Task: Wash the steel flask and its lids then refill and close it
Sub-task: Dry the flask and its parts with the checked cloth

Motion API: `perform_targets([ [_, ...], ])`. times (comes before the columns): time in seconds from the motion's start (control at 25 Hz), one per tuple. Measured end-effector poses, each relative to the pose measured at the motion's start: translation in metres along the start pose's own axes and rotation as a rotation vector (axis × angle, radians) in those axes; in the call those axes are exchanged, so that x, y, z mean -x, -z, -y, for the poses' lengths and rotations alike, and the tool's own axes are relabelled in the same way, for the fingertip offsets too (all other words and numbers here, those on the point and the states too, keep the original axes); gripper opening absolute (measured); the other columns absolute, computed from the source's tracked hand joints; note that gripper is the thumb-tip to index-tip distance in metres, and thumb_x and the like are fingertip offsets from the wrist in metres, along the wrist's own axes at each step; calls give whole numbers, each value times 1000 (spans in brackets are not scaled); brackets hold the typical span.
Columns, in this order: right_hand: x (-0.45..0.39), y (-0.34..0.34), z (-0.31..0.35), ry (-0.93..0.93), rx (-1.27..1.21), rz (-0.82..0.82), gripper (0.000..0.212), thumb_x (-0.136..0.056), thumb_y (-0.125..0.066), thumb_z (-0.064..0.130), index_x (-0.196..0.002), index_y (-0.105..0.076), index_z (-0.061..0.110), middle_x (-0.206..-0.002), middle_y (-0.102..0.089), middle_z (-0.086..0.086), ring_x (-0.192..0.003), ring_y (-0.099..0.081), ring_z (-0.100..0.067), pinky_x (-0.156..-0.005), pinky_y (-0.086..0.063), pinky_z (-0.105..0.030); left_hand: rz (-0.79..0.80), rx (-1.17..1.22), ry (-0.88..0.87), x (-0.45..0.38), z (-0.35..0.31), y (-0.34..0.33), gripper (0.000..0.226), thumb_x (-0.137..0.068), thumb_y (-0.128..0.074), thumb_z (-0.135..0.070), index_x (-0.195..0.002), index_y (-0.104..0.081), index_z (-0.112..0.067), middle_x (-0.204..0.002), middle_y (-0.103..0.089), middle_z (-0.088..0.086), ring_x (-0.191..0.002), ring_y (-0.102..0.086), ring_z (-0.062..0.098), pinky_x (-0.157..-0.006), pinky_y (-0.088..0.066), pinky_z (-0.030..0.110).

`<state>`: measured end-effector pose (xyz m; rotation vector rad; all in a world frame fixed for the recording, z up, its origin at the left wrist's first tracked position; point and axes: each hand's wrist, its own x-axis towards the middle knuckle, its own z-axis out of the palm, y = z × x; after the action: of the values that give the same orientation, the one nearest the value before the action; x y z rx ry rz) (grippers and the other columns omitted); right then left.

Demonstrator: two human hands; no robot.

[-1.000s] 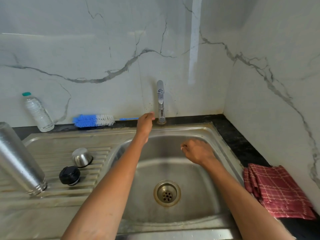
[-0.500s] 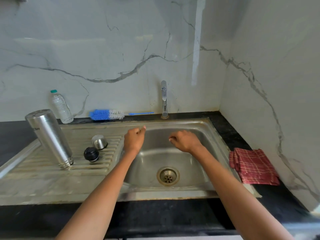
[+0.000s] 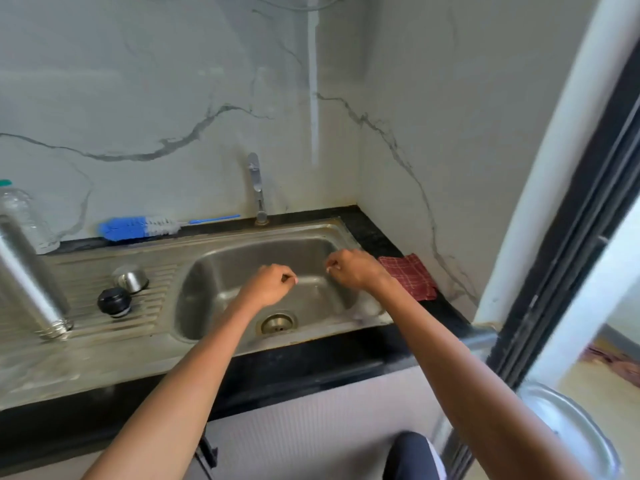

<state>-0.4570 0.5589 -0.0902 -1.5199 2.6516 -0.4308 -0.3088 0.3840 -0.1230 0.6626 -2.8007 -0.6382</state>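
Observation:
The steel flask (image 3: 29, 278) stands upside down at the far left of the ribbed drainboard (image 3: 90, 344). To its right lie the black inner lid (image 3: 113, 302) and, behind that, the steel cap (image 3: 130, 279). My left hand (image 3: 268, 285) hovers over the sink basin (image 3: 214, 271), fingers curled shut and holding nothing. My right hand (image 3: 353, 270) hangs over the basin's right side, also closed and holding nothing. Both hands are well away from the flask and lids.
The tap (image 3: 257, 187) stands behind the basin with no water running. A blue bottle brush (image 3: 138, 227) lies along the back ledge. A clear plastic bottle (image 3: 26, 216) stands far left. A red checked cloth (image 3: 408, 280) lies on the black counter, right. A steel vessel (image 3: 571, 431) sits lower right.
My left hand came off the tap and both hands drew back over the basin with fingers curled. The view pulled back and away from the sink.

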Motion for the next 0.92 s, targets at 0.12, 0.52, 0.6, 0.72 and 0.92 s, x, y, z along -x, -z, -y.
perform_targets([
  [0.12,20,24,-34,-107,37,-76,31,-99,-52,33,-124,-67,21,-120,-71,-6,-105,-67,-27,-85,-56,-41,-16,33,-77,-11,-31,-12,21,-103,-58,-34,-114,-75,-29,-110,-76,-7,-102,-70,16,-92,-56,40],
  [0.52,41,7,-67,-279,390,-47,32,-99,-52,41,-117,-65,16,-114,-63,-8,-100,-64,-30,-75,-49,-36,-24,44,-134,-20,-70,-25,24,-102,-56,-41,-110,-76,-31,-103,-75,-10,-91,-70,14,-82,-59,40],
  [0.6,39,3,-69,-303,370,-92,25,-100,-56,36,-114,-69,19,-106,-66,-8,-92,-66,-28,-68,-47,-35,-27,70,-126,-16,-69,-22,23,-102,-55,-39,-107,-76,-31,-98,-75,-11,-85,-70,12,-79,-59,39],
  [0.72,42,13,-71,-384,101,-244,36,-101,-51,50,-98,-71,21,-89,-67,-4,-76,-65,-26,-61,-47,-33,-37,193,-108,-12,-67,-12,22,-104,-55,-32,-107,-76,-26,-95,-75,-12,-75,-69,13,-74,-57,35],
  [0.92,43,41,-44,-236,-980,-382,13,-98,-64,25,-99,-70,14,-83,-75,-3,-74,-70,-19,-70,-53,-36,-133,567,-18,0,-65,7,16,-103,-58,-29,-114,-70,-30,-108,-73,-10,-98,-70,9,-85,-54,30],
])
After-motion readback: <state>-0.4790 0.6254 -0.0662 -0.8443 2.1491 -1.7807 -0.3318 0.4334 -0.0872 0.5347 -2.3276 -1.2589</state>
